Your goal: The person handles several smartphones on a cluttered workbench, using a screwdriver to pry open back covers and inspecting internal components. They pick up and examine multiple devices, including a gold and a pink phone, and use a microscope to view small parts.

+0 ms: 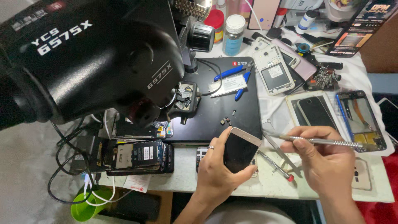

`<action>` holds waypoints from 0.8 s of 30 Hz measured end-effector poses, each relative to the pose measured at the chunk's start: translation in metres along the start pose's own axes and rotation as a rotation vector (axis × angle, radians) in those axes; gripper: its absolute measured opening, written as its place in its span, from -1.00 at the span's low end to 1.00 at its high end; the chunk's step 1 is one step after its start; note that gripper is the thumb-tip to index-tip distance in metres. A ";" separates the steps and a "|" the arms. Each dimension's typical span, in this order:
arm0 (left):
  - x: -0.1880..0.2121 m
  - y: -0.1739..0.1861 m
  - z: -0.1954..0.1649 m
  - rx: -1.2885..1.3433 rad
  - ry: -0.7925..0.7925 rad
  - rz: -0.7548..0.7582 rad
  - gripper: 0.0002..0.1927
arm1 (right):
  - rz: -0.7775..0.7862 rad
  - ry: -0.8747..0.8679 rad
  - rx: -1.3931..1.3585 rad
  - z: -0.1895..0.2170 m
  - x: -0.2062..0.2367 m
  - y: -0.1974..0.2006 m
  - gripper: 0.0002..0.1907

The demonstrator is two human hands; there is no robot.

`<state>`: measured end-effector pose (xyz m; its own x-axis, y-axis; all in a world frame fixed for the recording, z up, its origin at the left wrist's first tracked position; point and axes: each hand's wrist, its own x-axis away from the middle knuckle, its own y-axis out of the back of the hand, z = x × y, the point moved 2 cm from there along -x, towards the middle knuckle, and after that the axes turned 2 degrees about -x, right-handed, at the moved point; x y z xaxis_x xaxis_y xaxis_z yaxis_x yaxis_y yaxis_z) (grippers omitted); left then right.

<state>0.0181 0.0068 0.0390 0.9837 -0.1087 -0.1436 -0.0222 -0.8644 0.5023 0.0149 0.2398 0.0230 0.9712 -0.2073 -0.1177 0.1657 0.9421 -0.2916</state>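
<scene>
Cluttered repair bench, white worktop. Nearest: left hand clasps a gold-edged smartphone, screen up, thumb on its lower edge, fingers behind. Right hand pinches a thin metal pry tool, tip just right of the phone, not touching. Farther: black mat, blue-handled pliers, microscope head.

Left hand raised from lower edge, palm inward, fingers curled in a grip, thumb up, ring on one finger. Right hand beside it, fingers pinched closed, wrist bent.
</scene>
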 end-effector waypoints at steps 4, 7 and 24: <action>0.002 -0.005 0.001 -0.053 -0.016 -0.009 -0.03 | 0.032 0.005 0.014 -0.007 0.008 -0.011 -0.81; 0.002 -0.006 0.002 -0.059 0.008 -0.009 -0.03 | 0.077 0.058 0.092 -0.006 0.010 -0.015 -0.82; -0.002 -0.006 0.000 0.013 0.064 -0.003 -0.05 | 0.150 0.076 0.206 -0.019 0.013 -0.020 -0.88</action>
<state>0.0162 0.0119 0.0362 0.9931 -0.0751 -0.0898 -0.0215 -0.8712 0.4905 0.0208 0.2132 0.0098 0.9730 -0.0736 -0.2185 0.0603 0.9959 -0.0670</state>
